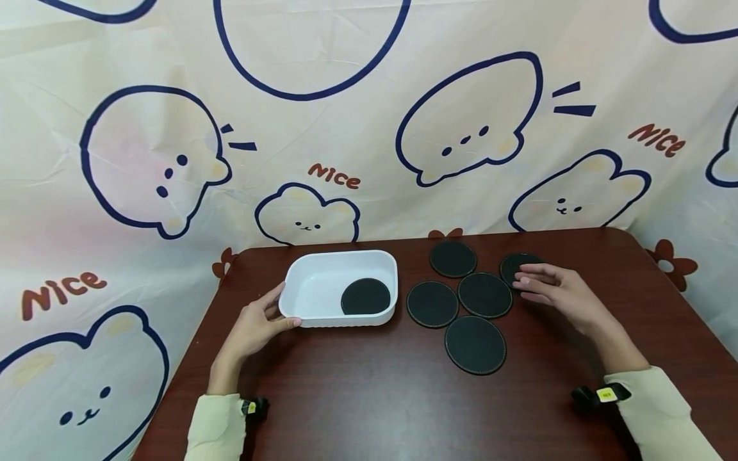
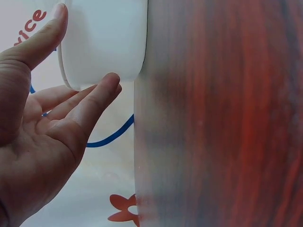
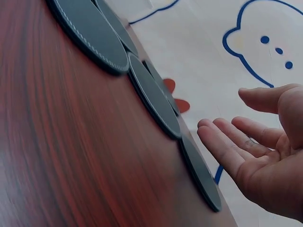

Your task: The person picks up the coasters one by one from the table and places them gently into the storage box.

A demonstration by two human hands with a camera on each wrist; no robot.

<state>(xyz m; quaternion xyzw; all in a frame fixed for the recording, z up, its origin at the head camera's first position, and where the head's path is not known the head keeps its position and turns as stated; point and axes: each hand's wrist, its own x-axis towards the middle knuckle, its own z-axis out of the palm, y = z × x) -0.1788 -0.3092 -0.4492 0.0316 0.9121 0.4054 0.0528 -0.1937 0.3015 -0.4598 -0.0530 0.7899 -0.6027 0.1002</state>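
A white plastic box [image 1: 323,322] with rounded corners sits on the table, and one round black coaster [image 1: 366,296] lies inside it toward its right end. My left hand [image 1: 254,326] holds the box by its left end, thumb along the front rim and fingers at the left side; the left wrist view shows the thumb [image 2: 45,35] and fingers on either side of the box's corner. Over the rightmost coaster [image 1: 513,264], partly covering it in the head view, hovers my right hand [image 1: 559,294]. Its fingers [image 3: 222,144] are extended, with nothing between them and the thumb.
Several more black coasters with stitched edges lie flat between the box and my right hand, among them a middle one [image 1: 485,295] and the nearest one [image 1: 475,345]. Behind the brown wooden table [image 1: 357,390] hangs a printed cloth [image 1: 369,128].
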